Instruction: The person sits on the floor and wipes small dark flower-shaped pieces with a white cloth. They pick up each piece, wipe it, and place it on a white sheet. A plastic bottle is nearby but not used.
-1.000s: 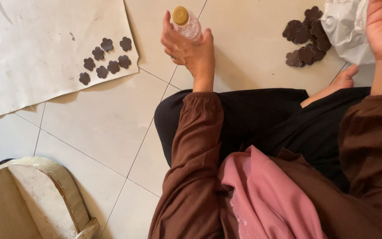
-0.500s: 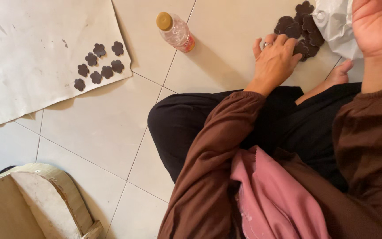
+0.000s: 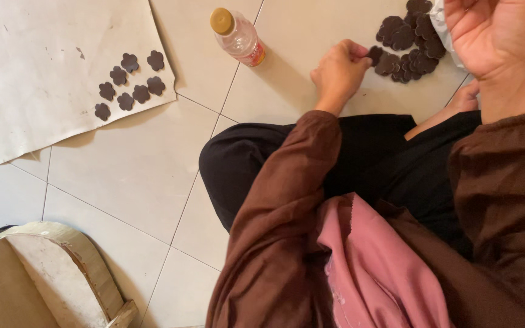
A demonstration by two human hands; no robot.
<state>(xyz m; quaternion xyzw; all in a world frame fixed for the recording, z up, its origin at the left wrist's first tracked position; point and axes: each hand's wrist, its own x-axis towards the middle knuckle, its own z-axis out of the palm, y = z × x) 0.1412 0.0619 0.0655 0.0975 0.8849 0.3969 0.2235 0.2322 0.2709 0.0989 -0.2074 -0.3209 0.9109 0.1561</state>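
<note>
We noted the left hand [image 3: 339, 74] on the tiled floor [image 3: 135, 176], its grip pinching one dark brown flower-shaped piece [image 3: 374, 54] at the near edge of a heap of like pieces [image 3: 409, 42]. The heap lay on the floor at the upper right, touching a white plastic bag [image 3: 440, 21] that was cut off by the frame and partly covered by the right hand [image 3: 499, 42]. We saw the right hand raised close to the camera, palm showing, fingers loosely spread and holding nothing we could see; its fingertips ran out of view.

A small clear bottle [image 3: 238, 37] with a yellow cap and an orange-red band at its base lay tilted on the floor, just left of the left hand and apart from it. On a large sheet of pale paper [image 3: 44, 73] at the upper left we counted seven more flower pieces [image 3: 129, 85] in two rough rows. A curved cardboard form [image 3: 62, 267] sat at the lower left, cut off; we could not tell what it was
</note>
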